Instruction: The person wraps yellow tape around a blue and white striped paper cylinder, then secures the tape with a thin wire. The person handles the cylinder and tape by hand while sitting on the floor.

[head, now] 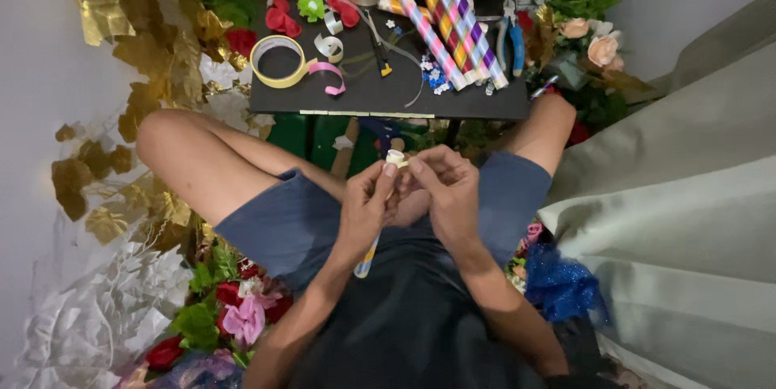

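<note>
Person seated cross-legged, left hand [365, 209] and right hand [447, 187] over lap, fingers of both pinched closed on small cream ribbon roll [395, 158], near front edge of black tabletop [380, 98], striped rolls [453, 21] at its back right.

Black table [380, 94] — striped rolls [453, 21] pink, yellow, purple; yellow tape ring [279, 60]; blue-handled pliers [511, 40]; blue shorts [287, 223]

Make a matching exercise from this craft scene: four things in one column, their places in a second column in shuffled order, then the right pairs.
Things:
1. tape roll
2. pliers
3. striped sticks
4. small white piece

Places:
A. pinched between the fingertips of left hand and right hand
B. left part of the black board
C. right edge of the board, blue handles
D. fanned across the board's upper middle

Pairs: 1-B, 2-C, 3-D, 4-A
</note>
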